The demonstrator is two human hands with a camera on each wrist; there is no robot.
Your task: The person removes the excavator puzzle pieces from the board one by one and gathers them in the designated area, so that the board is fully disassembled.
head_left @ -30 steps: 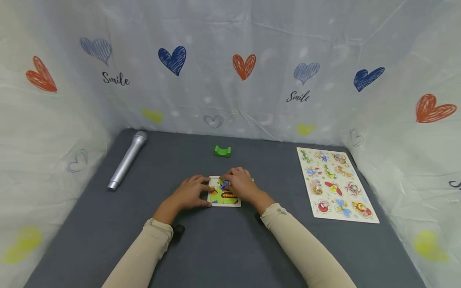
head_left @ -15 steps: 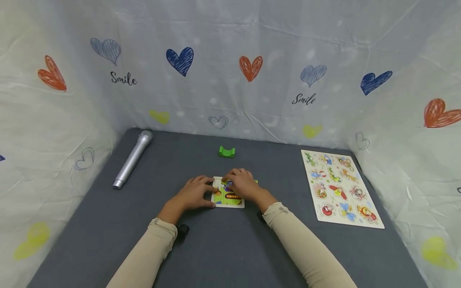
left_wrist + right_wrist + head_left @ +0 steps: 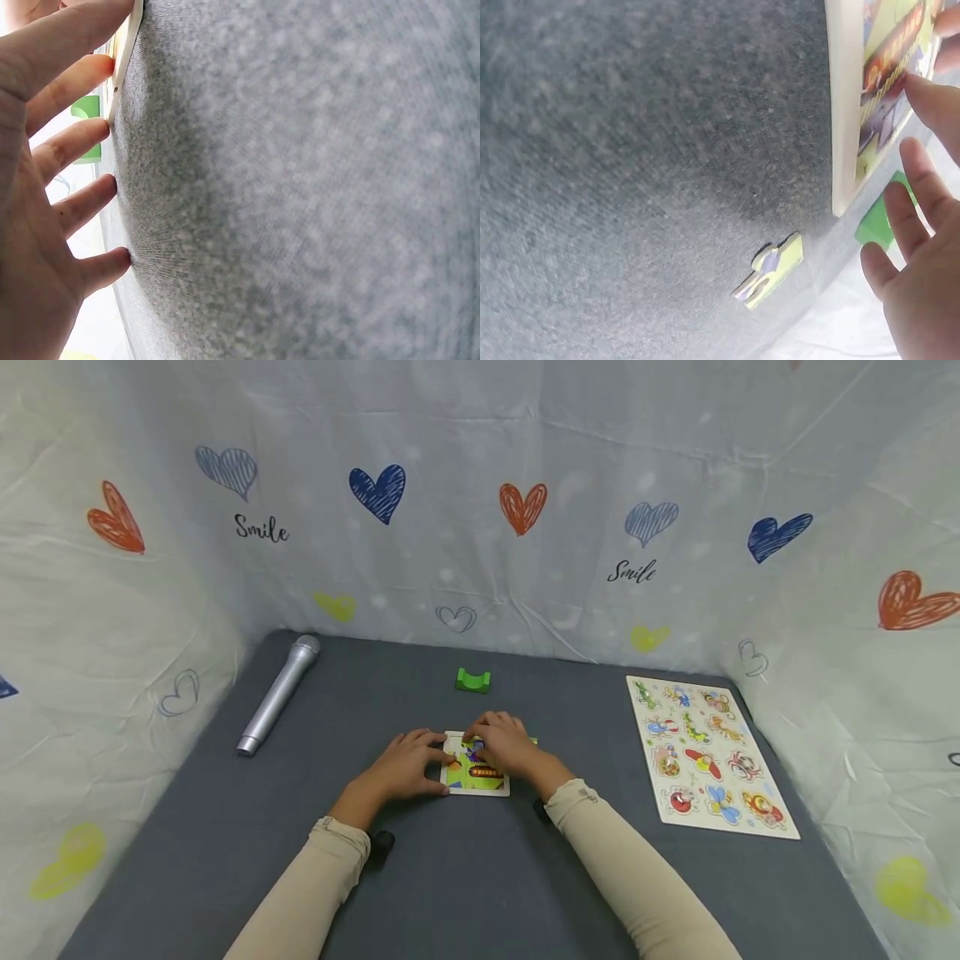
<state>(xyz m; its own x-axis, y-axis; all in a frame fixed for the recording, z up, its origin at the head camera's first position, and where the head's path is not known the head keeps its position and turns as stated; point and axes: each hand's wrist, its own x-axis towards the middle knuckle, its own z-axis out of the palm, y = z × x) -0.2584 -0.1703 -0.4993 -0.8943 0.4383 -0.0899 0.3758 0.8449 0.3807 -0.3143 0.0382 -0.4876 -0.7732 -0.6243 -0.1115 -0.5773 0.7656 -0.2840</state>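
Note:
A small jigsaw puzzle in a pale frame (image 3: 476, 782) lies flat on the table, showing a digger-like picture in lime green, purple and orange. My left hand (image 3: 402, 768) rests at its left side; in the left wrist view its fingers are spread, and thumb and forefinger touch the pale edge. Over the upper right of the puzzle is my right hand (image 3: 510, 750), hiding part of the picture. Its thumb (image 3: 933, 109) presses on the picture, while other fingers extend past the frame. A loose puzzle piece (image 3: 772, 271) lies on the table beyond the frame's corner.
A green block with a curved notch (image 3: 472, 681) stands behind the puzzle. At the left lies a silver toy microphone (image 3: 279, 695); at the right, a white peg puzzle board (image 3: 712, 756) with bug shapes. A curtain with printed hearts (image 3: 450, 560) borders the grey table (image 3: 465, 877).
The head view has shifted slightly, so everything sits a little farther right in it. Both hands stay at the puzzle with almost the same pose.

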